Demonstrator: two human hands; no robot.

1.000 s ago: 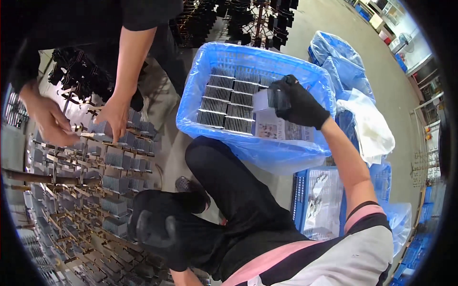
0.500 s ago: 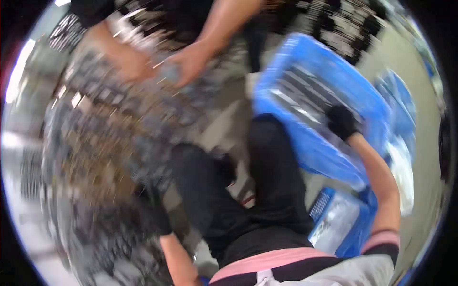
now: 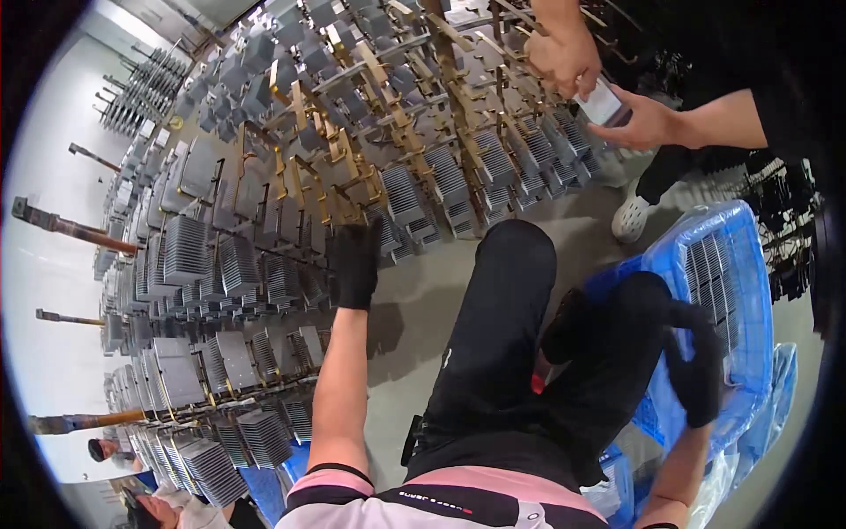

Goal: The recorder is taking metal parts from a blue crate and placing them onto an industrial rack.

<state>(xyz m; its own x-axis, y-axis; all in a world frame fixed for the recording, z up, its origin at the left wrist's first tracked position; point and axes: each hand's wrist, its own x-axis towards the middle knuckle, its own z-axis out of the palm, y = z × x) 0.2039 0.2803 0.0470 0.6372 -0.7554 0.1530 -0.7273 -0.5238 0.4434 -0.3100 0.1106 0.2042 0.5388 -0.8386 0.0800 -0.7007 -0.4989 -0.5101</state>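
Observation:
My left hand [image 3: 356, 260], in a black glove, reaches up to a large rack [image 3: 291, 203] hung with many grey finned metal heat sinks, its fingers against the lower rows by the brass-coloured hooks. Whether it grips a piece I cannot tell. My right hand [image 3: 696, 370], also black-gloved, hangs at the near rim of a blue plastic crate [image 3: 745, 264] lined with clear plastic and holding stacked finned parts [image 3: 709, 264]. It seems to hold nothing. My black-trousered knees [image 3: 520, 291] lie between the two hands.
Another person stands at the upper right, both bare hands [image 3: 608, 88] on the rack holding a small grey piece, a white shoe [image 3: 630, 220] on the concrete floor. Blue plastic bags [image 3: 775, 388] lie right of the crate. A second person's head and hand [image 3: 150, 502] show bottom left.
The view has swung left from the crate to the rack. My right hand has left the parts in the crate and dropped to its rim. My left hand has risen to the rack.

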